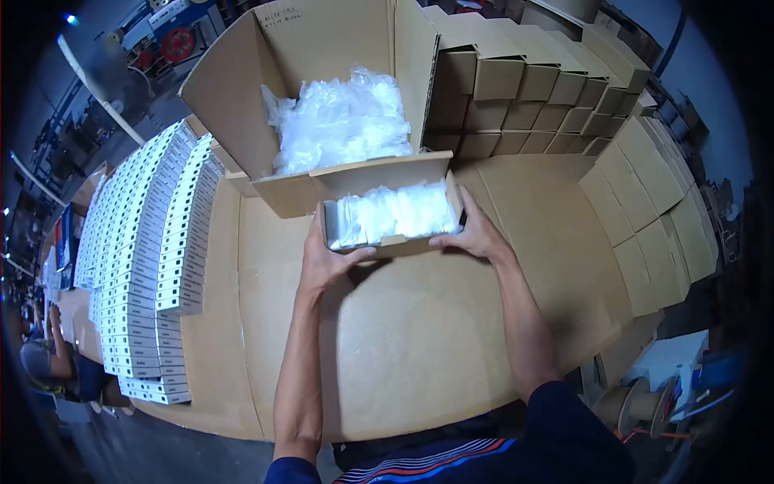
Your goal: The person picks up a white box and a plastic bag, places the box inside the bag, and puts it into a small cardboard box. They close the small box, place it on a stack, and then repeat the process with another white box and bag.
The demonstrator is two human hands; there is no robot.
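Open small carton (pixel 393 216); plastic-wrapped contents, level

Cardboard-covered table (pixel 419 347) — white boxes (pixel 145 258) (rows, left), open carton (pixel 234 89), brown cartons (pixel 524 97).

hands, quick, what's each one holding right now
Left hand: gripping the left end of the small box filled with clear plastic packets.
Right hand: gripping the right end of the small box.

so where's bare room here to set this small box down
Bare: the brown cardboard tabletop nearer than the small bag-filled cardboard box, between the rows of white boxes and the flat brown cartons. Crowded behind: the large open carton of clear bags and stacked brown cartons.
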